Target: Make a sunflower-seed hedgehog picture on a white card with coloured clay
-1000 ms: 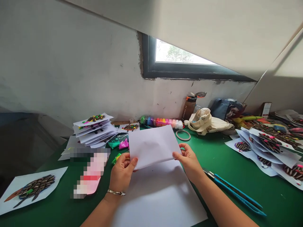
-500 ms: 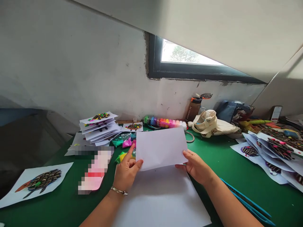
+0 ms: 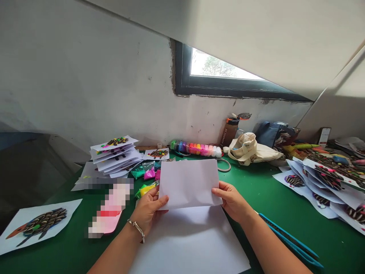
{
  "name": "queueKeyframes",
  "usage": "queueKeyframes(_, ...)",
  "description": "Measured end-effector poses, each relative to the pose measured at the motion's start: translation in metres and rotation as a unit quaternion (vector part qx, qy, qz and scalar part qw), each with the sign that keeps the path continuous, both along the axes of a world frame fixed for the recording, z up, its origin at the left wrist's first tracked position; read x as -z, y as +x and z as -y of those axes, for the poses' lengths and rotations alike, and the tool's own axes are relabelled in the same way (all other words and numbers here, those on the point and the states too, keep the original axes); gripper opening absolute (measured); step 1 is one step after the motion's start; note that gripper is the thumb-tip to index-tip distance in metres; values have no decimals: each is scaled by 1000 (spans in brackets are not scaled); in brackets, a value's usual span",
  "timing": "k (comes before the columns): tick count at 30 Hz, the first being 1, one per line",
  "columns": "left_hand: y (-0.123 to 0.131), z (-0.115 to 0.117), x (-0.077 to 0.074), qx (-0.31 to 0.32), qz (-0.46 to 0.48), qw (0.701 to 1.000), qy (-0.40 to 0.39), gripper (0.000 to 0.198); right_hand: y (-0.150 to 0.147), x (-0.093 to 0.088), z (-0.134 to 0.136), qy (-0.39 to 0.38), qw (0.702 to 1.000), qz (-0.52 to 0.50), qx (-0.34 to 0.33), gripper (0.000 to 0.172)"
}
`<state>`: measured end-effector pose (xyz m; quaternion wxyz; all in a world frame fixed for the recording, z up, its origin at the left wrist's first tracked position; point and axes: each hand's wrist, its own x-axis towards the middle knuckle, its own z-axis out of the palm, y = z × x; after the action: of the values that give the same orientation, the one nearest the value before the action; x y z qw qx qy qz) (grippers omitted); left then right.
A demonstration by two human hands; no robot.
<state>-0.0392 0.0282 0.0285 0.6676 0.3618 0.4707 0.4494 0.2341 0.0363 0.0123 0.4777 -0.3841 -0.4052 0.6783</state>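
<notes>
A blank white sheet of paper (image 3: 189,182) is held up between my two hands, tilted toward me. My left hand (image 3: 151,207) pinches its lower left corner, thumb in front and fingers behind. On the right edge, my right hand (image 3: 232,199) grips it the same way, near the lower corner. Beneath lies a larger white sheet (image 3: 194,243), flat on the green table (image 3: 251,186). Bags of coloured clay (image 3: 146,190) sit just behind my left hand, partly covered by the held sheet.
At left are a stack of seed-decorated pictures (image 3: 115,158), a bird picture (image 3: 42,224) and a pink blurred object (image 3: 112,209). Blue tweezers-like tools (image 3: 293,241) lie at right, beside more pictures (image 3: 327,186). A bottle (image 3: 229,131) and cloth bag (image 3: 251,150) stand behind.
The held sheet has come down slightly and levelled. My left hand has shifted its grip, its raised index finger now lower, and the right hand has moved a little left. The view has shifted slightly.
</notes>
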Motion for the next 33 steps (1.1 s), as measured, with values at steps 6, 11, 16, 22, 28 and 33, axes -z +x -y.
queueKeyframes(6,-2,-4,7,-47,-69,995,48,43,-4,-3,3,14,999,-25,-33,43)
queueKeyframes(11,0,-1,0,-12,-62,998,24,49,-4,-1,1,17,1000,-3,-20,40)
queueKeyframes(16,-1,0,2,23,-49,998,-16,42,-4,2,1,13,999,9,-32,36)
queueKeyframes(22,-1,-1,4,16,-59,998,-18,37,-6,0,3,7,998,-5,-56,46)
queueKeyframes(28,4,3,1,28,-21,998,-53,45,-4,9,1,-16,998,7,-59,42)
queueKeyframes(33,5,3,3,15,-11,999,-42,39,-4,10,3,9,998,12,-56,40)
